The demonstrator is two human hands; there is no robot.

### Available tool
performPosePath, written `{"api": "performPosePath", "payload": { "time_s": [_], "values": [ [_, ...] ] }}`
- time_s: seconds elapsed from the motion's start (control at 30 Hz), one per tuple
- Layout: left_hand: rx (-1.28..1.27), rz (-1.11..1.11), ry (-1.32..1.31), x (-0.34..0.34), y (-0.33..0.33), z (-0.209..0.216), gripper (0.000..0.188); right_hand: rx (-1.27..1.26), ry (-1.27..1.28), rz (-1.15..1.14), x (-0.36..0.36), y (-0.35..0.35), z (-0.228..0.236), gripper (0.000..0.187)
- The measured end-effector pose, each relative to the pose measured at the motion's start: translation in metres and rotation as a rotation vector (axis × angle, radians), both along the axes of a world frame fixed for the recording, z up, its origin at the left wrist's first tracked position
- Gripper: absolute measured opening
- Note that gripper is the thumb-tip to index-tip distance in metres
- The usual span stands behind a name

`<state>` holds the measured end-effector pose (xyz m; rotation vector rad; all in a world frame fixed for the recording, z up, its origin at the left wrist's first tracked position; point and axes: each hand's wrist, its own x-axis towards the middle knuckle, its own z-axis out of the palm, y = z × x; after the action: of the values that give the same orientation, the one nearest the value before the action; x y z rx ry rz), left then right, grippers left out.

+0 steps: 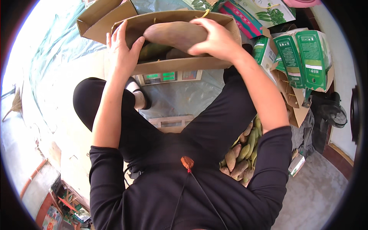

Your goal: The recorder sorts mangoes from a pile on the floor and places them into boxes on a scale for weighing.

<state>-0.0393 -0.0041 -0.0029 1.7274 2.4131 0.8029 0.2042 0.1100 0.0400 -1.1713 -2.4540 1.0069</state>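
Note:
A large purplish-green mango (174,33) lies across the top of an open cardboard box (174,66). My right hand (219,41) is closed round the mango's right end, thumb on the near side and fingers on the far side. At the box's left end is my left hand (124,50), its fingers spread along the inside and its thumb by the mango's left tip. Beneath the held fruit, a greener mango (154,51) and other dark fruit show in part inside the box. The box stands over a digital scale (170,76) with green displays, partly hidden.
Loose mangoes (245,151) are heaped beside my right thigh. Green printed cartons (306,59) and a black fan (333,111) stand to the right. Another open cardboard box (103,17) is at the far left. A small wooden stool (171,122) sits between my legs.

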Motion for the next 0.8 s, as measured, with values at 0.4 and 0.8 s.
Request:
{"api": "performPosePath", "payload": {
  "time_s": [0.4,0.8],
  "values": [
    [0.161,-0.111,-0.059,-0.017,0.003,-0.013,0.066,-0.025,0.268,-0.108,0.005,0.0,0.022,0.04],
    [0.098,-0.056,-0.206,-0.008,0.004,0.0,0.062,-0.017,0.468,-0.549,0.077,-0.006,-0.015,0.027]
  ]
}}
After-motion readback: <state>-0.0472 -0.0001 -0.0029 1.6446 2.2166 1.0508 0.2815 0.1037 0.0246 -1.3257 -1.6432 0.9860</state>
